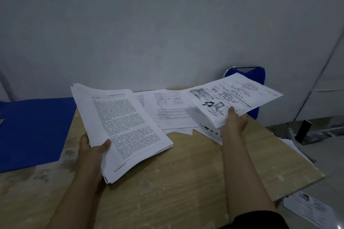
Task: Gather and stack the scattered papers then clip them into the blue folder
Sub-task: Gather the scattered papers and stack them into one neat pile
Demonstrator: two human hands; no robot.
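My left hand (93,149) grips the near left edge of a thick stack of printed papers (121,126), lifted and tilted over the wooden table (176,182). My right hand (233,122) holds a few stamped sheets (236,96) up above the table's far right part, thumb on top. Several loose papers (171,111) still lie flat on the table between the two hands, partly under the raised sheets. The blue folder (31,130) lies open and flat at the table's left edge, apart from both hands.
A blue chair back (258,74) stands behind the table at the far right, against the grey wall. More sheets lie off the table's right edge (309,208), low at the right. A dark metal piece (305,132) rests on the floor to the right.
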